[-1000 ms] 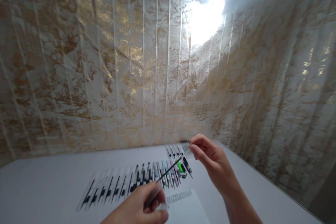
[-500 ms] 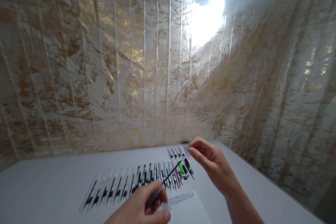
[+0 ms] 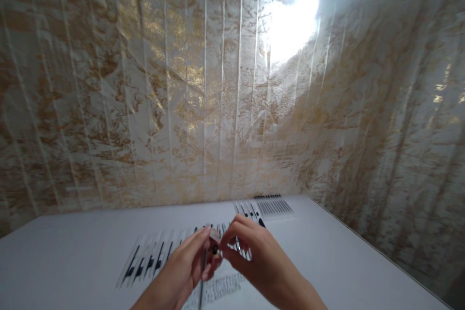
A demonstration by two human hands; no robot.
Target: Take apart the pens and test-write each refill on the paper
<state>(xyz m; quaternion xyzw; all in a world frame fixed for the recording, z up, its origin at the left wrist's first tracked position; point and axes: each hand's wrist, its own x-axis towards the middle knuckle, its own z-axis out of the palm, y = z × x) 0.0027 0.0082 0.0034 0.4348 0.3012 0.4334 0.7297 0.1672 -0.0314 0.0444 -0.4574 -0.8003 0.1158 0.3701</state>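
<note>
In the lower middle, my left hand (image 3: 189, 261) is closed round a slim pen part (image 3: 202, 276) that points down toward me. A small clear piece (image 3: 214, 236) shows at its fingertips, with a small black end (image 3: 215, 249) just below. My right hand (image 3: 250, 247) meets the left there, thumb and fingers pinched at the black end; what exactly it grips is hidden. Beneath the hands lies a sheet with rows of dark writing (image 3: 225, 286), partly covered. Behind them, a row of disassembled clear pens with black parts (image 3: 148, 264) lies on the table.
A neat row of thin black-ended refills (image 3: 274, 206) lies at the back right, beside several clear pen pieces (image 3: 247, 209). More pens are partly hidden behind my hands. The white table (image 3: 348, 261) meets a shiny gold-patterned curtain (image 3: 181, 106) at the back.
My right hand has come down and left to meet my left hand. The long dark stick that spanned the two hands now points down from the left hand. The view has shifted slightly.
</note>
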